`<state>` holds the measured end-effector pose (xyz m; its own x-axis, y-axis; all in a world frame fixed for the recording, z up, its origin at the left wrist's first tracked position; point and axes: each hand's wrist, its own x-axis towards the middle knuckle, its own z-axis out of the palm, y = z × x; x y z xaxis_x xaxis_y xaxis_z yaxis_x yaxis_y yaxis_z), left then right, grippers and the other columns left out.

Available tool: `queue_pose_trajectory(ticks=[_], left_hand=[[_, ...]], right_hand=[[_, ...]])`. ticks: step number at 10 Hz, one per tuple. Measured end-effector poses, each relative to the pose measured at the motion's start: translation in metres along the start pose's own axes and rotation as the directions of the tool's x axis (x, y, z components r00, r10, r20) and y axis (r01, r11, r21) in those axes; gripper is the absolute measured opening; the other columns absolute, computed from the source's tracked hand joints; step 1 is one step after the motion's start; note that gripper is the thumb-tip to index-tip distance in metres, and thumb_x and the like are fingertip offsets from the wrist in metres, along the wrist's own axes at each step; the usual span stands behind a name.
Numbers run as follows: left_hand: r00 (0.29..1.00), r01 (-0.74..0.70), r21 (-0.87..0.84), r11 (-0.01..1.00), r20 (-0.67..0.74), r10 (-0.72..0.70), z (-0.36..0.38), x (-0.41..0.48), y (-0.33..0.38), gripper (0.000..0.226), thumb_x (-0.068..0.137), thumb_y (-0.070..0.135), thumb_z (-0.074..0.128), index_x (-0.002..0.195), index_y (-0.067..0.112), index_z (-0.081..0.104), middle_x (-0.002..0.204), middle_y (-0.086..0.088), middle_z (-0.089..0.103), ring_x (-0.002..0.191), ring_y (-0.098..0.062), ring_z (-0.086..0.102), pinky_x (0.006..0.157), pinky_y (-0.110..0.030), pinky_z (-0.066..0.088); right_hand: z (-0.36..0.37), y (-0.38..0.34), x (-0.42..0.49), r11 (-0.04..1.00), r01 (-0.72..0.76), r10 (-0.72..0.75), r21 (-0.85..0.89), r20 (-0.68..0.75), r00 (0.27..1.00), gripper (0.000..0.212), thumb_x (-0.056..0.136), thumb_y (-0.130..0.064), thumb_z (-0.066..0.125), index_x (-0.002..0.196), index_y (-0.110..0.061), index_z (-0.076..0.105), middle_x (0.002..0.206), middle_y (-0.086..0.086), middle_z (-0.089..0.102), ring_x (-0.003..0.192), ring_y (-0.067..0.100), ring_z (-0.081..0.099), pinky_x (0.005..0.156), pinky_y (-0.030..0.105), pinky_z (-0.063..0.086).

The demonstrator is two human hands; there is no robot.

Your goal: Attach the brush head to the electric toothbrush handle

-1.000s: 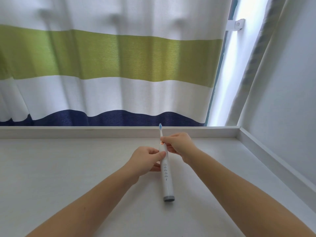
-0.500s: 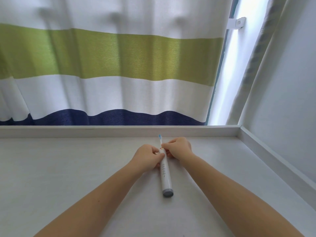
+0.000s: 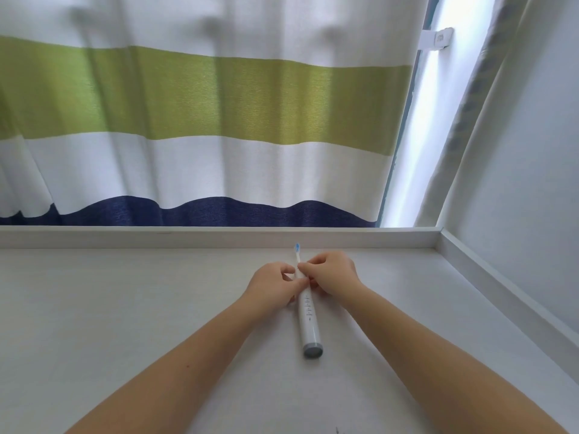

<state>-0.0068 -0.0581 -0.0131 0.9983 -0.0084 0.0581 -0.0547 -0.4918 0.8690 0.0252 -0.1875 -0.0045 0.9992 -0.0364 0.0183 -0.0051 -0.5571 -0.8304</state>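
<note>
A white electric toothbrush handle (image 3: 308, 321) with a grey end cap lies on the white table (image 3: 125, 308), its cap pointing toward me. The slim brush head (image 3: 297, 251) with a blue bristle tip sticks out from its far end, toward the back rim. My left hand (image 3: 273, 286) pinches the top of the handle from the left. From the right, my right hand (image 3: 333, 272) grips the base of the brush head. The joint between head and handle is hidden by my fingers.
A raised white rim (image 3: 219, 238) runs along the back of the table and down its right side (image 3: 501, 292). Behind it hangs a curtain (image 3: 203, 104) striped white, green and navy. A pale wall (image 3: 532, 183) stands on the right.
The toothbrush has come down from a raised tilt and now lies lower and farther from me on the table. Both hands moved with it and closed in together at the joint.
</note>
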Motion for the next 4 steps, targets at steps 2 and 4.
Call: queue_pose_trajectory(ticks=[2,4], left_hand=[[1.000,0.017,-0.021,1.000,-0.002,-0.017,-0.005,-0.001,-0.001,0.045,0.084,0.033,0.064,0.119,0.007,0.054,0.074,0.006,0.062,0.061,-0.010,0.063,0.071,-0.029,0.052],[0.999,0.045,-0.056,0.997,-0.008,-0.046,-0.021,-0.001,0.004,0.037,0.085,0.035,0.061,0.116,0.014,0.057,0.086,0.002,0.062,0.070,-0.014,0.065,0.079,-0.034,0.055]], right_hand=[[-0.001,0.004,0.001,0.999,0.009,-0.009,0.031,-0.006,1.000,0.019,0.075,-0.033,0.068,0.060,-0.021,0.068,0.055,-0.001,0.067,0.045,0.007,0.059,0.046,0.016,0.047],[-0.012,-0.001,-0.002,0.992,0.010,-0.015,0.126,0.032,0.999,0.017,0.079,-0.031,0.068,0.070,-0.017,0.066,0.064,0.001,0.068,0.054,0.008,0.062,0.045,0.017,0.048]])
